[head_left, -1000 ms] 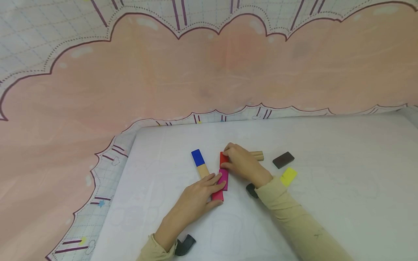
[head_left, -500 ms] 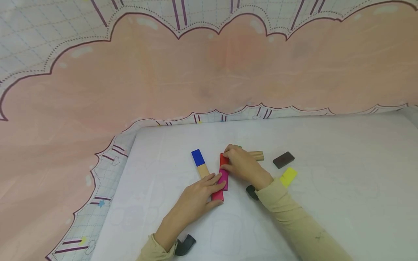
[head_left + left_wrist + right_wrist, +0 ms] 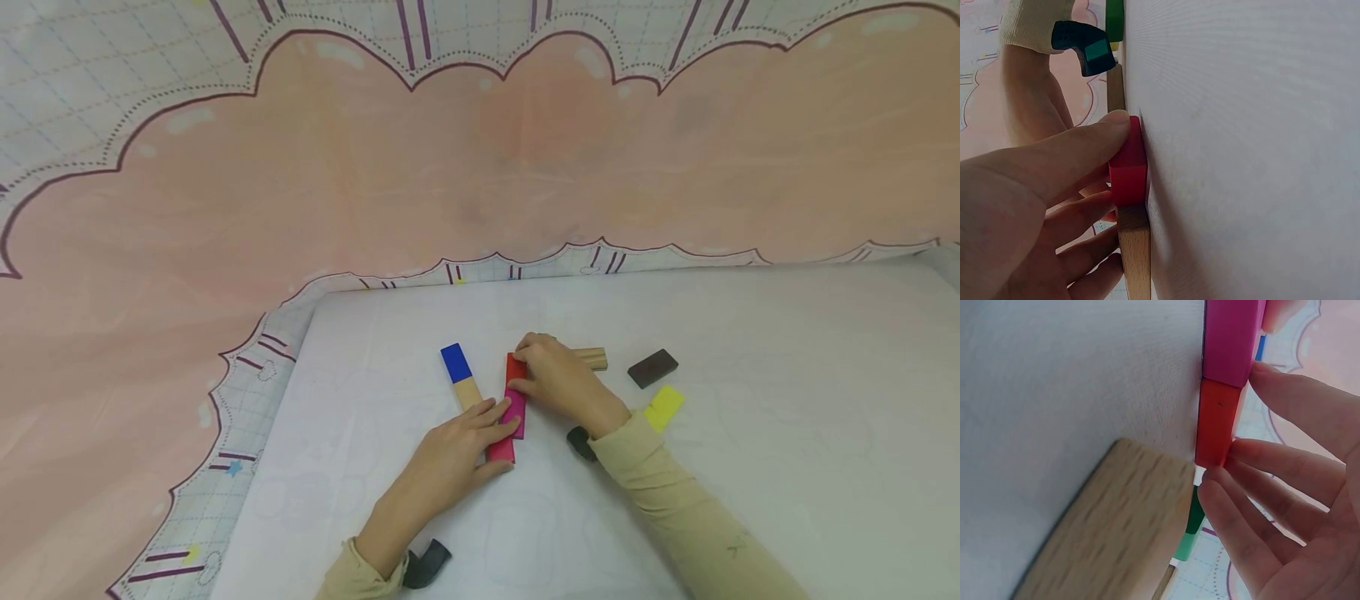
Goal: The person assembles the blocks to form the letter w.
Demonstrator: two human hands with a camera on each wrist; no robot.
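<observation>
In the head view my left hand (image 3: 446, 462) rests with extended fingers over a row of small blocks. Its thumb touches the near end of a pink-red block (image 3: 500, 451), and its index finger lies on a magenta block (image 3: 515, 414). A tan wooden block (image 3: 467, 393) runs out from under its other fingers, with a blue block (image 3: 455, 363) at the far end. My right hand (image 3: 562, 377) holds a red block (image 3: 1217, 422) between thumb and fingertips. That block sits end to end with the magenta block, as the right wrist view shows.
Beyond my right hand lies a grooved wooden block (image 3: 592, 358). A dark brown block (image 3: 652, 367) and a yellow block (image 3: 664, 407) lie to the right. Green blocks (image 3: 1195, 512) show behind my right fingers. All lie on the white tabletop (image 3: 787, 433).
My right hand and the red block have shifted slightly nearer, up against the magenta block. My left hand has stayed in place.
</observation>
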